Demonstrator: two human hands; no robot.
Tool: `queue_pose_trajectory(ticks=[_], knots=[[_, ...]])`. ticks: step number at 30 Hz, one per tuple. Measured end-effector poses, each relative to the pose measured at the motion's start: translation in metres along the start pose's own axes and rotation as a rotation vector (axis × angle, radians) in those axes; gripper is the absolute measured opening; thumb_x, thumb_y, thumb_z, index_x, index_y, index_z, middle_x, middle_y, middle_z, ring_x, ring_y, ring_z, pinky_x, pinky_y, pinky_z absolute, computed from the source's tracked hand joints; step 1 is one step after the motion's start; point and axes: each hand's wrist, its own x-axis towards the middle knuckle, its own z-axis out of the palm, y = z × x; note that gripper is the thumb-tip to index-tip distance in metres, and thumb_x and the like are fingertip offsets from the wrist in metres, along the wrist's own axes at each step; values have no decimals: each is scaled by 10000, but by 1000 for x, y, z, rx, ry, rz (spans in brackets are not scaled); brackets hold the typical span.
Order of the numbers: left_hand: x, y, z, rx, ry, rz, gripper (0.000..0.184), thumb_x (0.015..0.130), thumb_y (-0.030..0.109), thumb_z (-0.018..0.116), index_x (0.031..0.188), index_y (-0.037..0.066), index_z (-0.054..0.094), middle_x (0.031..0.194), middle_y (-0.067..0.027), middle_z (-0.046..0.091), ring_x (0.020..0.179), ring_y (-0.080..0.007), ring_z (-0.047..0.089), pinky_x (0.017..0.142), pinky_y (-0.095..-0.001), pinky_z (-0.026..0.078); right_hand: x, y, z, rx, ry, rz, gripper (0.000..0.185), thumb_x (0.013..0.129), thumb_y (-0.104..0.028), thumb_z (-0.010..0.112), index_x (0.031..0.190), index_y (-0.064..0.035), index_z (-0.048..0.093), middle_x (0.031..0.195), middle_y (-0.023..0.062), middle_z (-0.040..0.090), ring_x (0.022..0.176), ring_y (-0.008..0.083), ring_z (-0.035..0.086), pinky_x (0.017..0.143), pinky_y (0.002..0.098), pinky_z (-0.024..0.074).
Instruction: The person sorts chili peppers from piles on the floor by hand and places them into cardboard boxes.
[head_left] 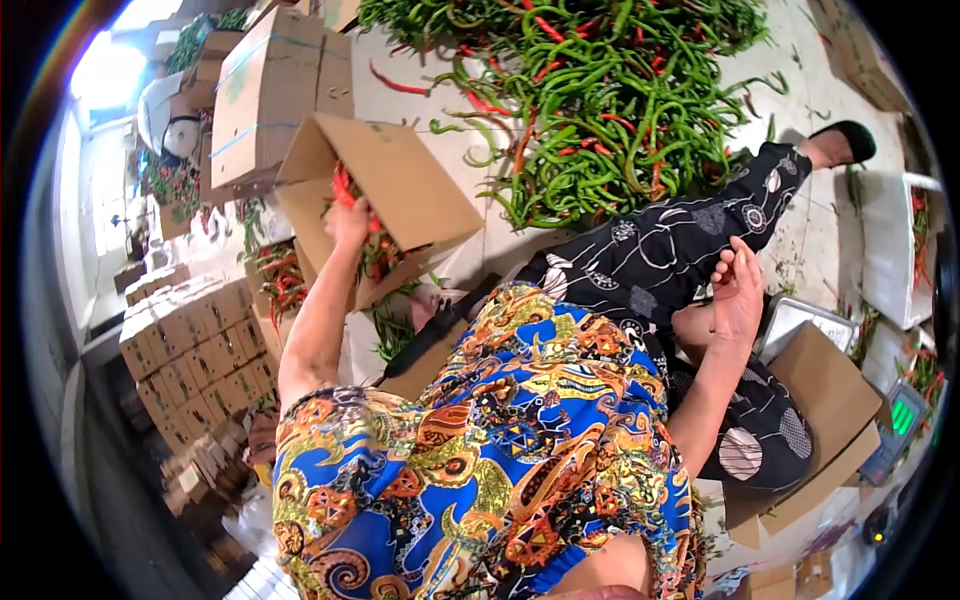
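Observation:
My left hand reaches into an open cardboard box at the left, its fingers closed round some red peppers. More red peppers lie lower in that box, partly hidden by its flap. My right hand is raised above my leg at the right, with its fingers loosely curled and apart and nothing visible in them. A large heap of green peppers, mixed with some red ones, is spread on the floor beyond my legs.
Tied cardboard boxes stand at the upper left, and stacked cartons below them. At the right are an open carton, a scale with a green display and a white foam box. My patterned trouser leg stretches beside the heap.

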Motion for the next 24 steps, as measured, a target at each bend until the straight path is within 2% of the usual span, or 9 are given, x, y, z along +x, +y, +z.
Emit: queue_pose_trajectory(ticks=[3, 5, 9, 11, 13, 15, 18, 21, 24], knots=[[-28, 15, -52, -270, 433, 181, 633, 896, 321, 565, 1347, -82, 379, 1316, -283, 440, 1258, -387, 394, 1063, -487, 285, -8, -4, -5, 42, 37, -11, 266, 936, -113, 563, 1174, 5, 578, 878, 54, 647, 723, 105, 594, 648, 225, 496], [-74, 71, -108, -452, 522, 476, 398, 908, 149, 538, 1260, -33, 505, 1250, -226, 514, 1135, -330, 524, 975, -388, 410, -11, -5, -8, 46, 75, -15, 260, 935, -103, 558, 1167, 11, 580, 854, 58, 647, 700, 105, 589, 633, 223, 493], [-140, 181, -104, -674, 4, 983, 252, 896, 136, 563, 1113, 16, 613, 1042, -116, 642, 956, -210, 616, 841, -317, 487, -21, -12, -5, 51, 109, -10, 262, 936, -116, 560, 1159, 19, 578, 862, 69, 647, 691, 107, 583, 618, 219, 489], [-162, 220, -48, -707, -370, 935, 238, 869, 103, 576, 1092, 31, 618, 1033, -140, 639, 941, -250, 619, 799, -359, 504, -28, -20, 3, 46, 126, -20, 264, 936, -125, 560, 1155, 23, 577, 874, 76, 648, 695, 108, 584, 620, 217, 489], [-170, 247, 17, -610, -397, 1070, 298, 814, 74, 618, 1111, 46, 607, 1025, -150, 612, 932, -300, 600, 810, -387, 495, -38, -28, 8, 28, 96, -49, 298, 937, -129, 558, 1185, 34, 553, 929, 103, 654, 715, 108, 578, 630, 213, 486], [-186, 277, 54, -637, -213, 1398, 410, 764, 75, 656, 1168, 100, 587, 1038, -130, 581, 960, -307, 566, 834, -376, 474, -42, -35, 21, 9, 100, -50, 317, 935, -125, 558, 1205, 41, 538, 957, 117, 655, 727, 110, 575, 636, 213, 484], [-205, 310, 85, -349, -168, 1548, 407, 722, 43, 668, 1116, 114, 591, 1017, -117, 512, 920, -300, 534, 768, -384, 470, -40, -39, 37, 27, 38, -31, 354, 934, -126, 548, 1238, 52, 507, 1024, 141, 652, 758, 128, 573, 662, 228, 484], [-194, 311, 110, -266, -233, 1537, 336, 731, 35, 657, 1057, 103, 607, 975, -113, 507, 901, -304, 534, 741, -387, 473, -33, -42, 63, 64, -47, 3, 373, 945, -120, 519, 1271, 57, 482, 1172, 177, 611, 906, 161, 603, 728, 249, 492], [-194, 312, 84, -527, -318, 1499, 281, 738, -24, 641, 1001, 72, 613, 986, -120, 524, 878, -312, 567, 742, -392, 483, -19, -44, 81, 29, -16, 47, 349, 962, -102, 483, 1275, 53, 483, 1239, 177, 571, 1046, 192, 600, 815, 269, 493]])
